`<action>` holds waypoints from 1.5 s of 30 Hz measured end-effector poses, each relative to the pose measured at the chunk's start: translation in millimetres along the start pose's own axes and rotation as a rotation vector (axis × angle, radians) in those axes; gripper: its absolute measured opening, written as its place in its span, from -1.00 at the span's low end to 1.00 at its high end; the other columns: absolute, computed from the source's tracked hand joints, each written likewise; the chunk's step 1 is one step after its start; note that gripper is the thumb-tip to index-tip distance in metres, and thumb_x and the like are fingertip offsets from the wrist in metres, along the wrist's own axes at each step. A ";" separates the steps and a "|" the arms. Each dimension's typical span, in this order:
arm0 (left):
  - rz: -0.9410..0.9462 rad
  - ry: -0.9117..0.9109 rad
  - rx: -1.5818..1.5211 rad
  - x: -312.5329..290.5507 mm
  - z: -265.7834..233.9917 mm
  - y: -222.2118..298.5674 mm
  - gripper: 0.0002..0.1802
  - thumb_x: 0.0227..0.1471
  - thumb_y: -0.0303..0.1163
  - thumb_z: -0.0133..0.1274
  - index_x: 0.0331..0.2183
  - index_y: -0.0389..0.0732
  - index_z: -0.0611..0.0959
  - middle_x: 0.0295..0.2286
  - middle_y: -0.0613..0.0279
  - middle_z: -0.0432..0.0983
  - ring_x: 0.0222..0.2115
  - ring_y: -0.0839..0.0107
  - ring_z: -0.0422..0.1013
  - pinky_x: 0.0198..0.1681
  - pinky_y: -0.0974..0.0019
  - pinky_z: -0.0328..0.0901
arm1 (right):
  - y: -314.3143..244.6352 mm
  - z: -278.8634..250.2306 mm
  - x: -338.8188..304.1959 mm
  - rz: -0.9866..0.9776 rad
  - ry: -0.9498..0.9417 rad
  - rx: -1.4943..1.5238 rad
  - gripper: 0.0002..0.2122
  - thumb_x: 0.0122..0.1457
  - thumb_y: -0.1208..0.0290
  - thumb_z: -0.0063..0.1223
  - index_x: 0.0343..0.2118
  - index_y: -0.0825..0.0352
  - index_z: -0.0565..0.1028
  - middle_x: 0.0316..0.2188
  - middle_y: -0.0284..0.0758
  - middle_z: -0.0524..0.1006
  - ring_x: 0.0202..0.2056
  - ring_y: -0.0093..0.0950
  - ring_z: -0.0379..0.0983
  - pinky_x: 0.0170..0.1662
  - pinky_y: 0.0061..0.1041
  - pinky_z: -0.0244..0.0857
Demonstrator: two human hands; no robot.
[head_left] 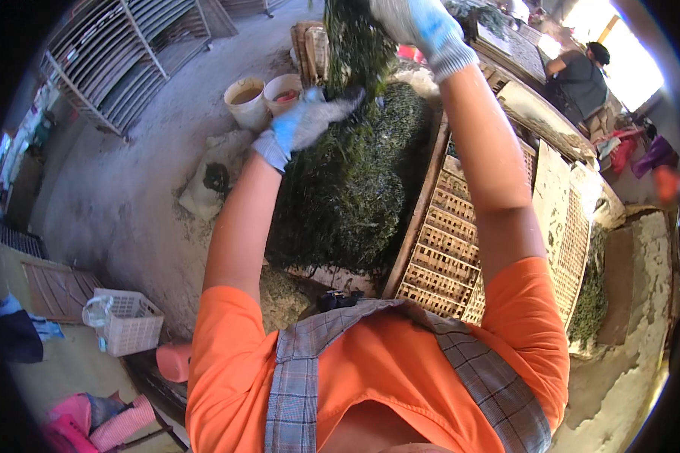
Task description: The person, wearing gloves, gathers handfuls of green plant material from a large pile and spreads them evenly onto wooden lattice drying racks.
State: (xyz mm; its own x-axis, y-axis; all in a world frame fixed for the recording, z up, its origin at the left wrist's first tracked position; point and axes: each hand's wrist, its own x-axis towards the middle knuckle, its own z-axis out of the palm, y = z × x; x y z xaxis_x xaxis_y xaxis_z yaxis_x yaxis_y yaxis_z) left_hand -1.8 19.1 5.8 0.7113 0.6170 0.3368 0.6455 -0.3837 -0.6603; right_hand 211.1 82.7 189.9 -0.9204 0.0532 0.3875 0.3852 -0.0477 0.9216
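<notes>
Wearing white-and-blue knitted gloves (455,64), the raised right hand (415,23) and lower left hand (310,121) are apart beside dangling dark-green stringy strands (359,53), above a matted dark-green heap (340,200), their grips unclear.

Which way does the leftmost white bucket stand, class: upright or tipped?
Upright: the leftmost white bucket has its round open mouth facing up, brownish contents inside.

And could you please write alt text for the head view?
In blue-and-grey gloves, a person's right hand appears to hold up a stringy dark-green bunch, the left hand lower down. Below lies a dark-green heap, left of a tan lattice panel.
</notes>
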 end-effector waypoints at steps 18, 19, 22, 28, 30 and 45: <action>-1.415 0.093 -2.607 27.1 46.2 99.8 -0.67 0.19 -0.36 -0.20 -0.10 -0.26 0.56 -0.14 0.12 0.54 -0.18 0.30 0.48 -0.07 0.21 0.40 | -261.9 -110.7 -184.7 0.682 -0.668 1.468 -0.36 -0.04 0.24 0.20 0.17 0.28 0.33 0.22 -0.10 0.24 0.25 -0.07 0.09 0.30 -0.07 -0.10; -1.420 0.010 -2.606 25.3 35.0 98.5 -0.68 0.19 -0.37 -0.20 -0.11 -0.26 0.56 -0.16 0.13 0.54 -0.20 0.31 0.48 -0.07 0.21 0.40 | -235.5 -104.4 -155.2 0.809 -0.384 1.445 -0.36 -0.06 0.20 0.22 0.13 0.30 0.36 0.20 -0.09 0.26 0.23 -0.05 0.11 0.29 -0.07 -0.08; -0.460 0.059 -2.174 30.9 29.4 37.4 -0.69 0.22 -0.31 -0.21 -0.21 -0.25 0.59 -0.31 0.21 0.56 -0.34 0.39 0.49 -0.22 0.36 0.42 | -204.8 -92.4 -104.6 0.900 -0.115 1.461 -0.40 -0.07 0.24 0.19 0.10 0.31 0.36 0.19 -0.12 0.27 0.22 -0.08 0.14 0.28 -0.06 -0.05; -1.148 0.174 -2.182 104.2 -50.0 -91.3 -0.66 0.21 -0.37 -0.31 -0.42 -0.25 0.56 -0.48 0.16 0.52 -0.49 0.33 0.46 -0.31 0.28 0.46 | -264.3 -80.2 -136.2 0.605 -0.634 1.489 -0.33 -0.04 0.20 0.15 0.20 0.26 0.28 0.26 -0.17 0.20 0.27 -0.12 0.07 0.30 0.05 -0.15; -0.900 0.018 -2.282 108.7 -60.2 -143.5 -0.74 0.20 -0.41 -0.21 -0.23 -0.28 0.56 -0.42 0.15 0.54 -0.43 0.35 0.48 -0.20 0.31 0.44 | -208.0 -89.9 -104.0 0.744 -0.450 1.446 -0.34 -0.04 0.13 0.17 0.17 0.25 0.33 0.25 -0.15 0.21 0.27 -0.09 0.05 0.29 0.06 -0.12; -0.731 0.164 -1.839 96.1 -158.7 -291.6 -0.66 0.22 -0.35 -0.19 -0.09 -0.33 0.54 -0.28 0.16 0.51 -0.44 0.44 0.33 -0.34 0.37 0.31 | -352.5 -128.1 -180.2 0.666 -0.953 1.614 -0.72 0.01 0.43 0.05 -0.15 0.18 0.49 -0.09 -0.16 0.40 -0.07 -0.15 0.37 -0.05 -0.25 0.36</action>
State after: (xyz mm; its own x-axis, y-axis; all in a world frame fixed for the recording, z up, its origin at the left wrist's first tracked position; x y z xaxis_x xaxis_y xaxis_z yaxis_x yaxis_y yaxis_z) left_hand -77.5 81.3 337.3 0.1704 0.9409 0.2926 0.1571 -0.3191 0.9346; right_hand 232.6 -37.9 -207.7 -0.5153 0.8570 -0.0015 0.7876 0.4729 -0.3950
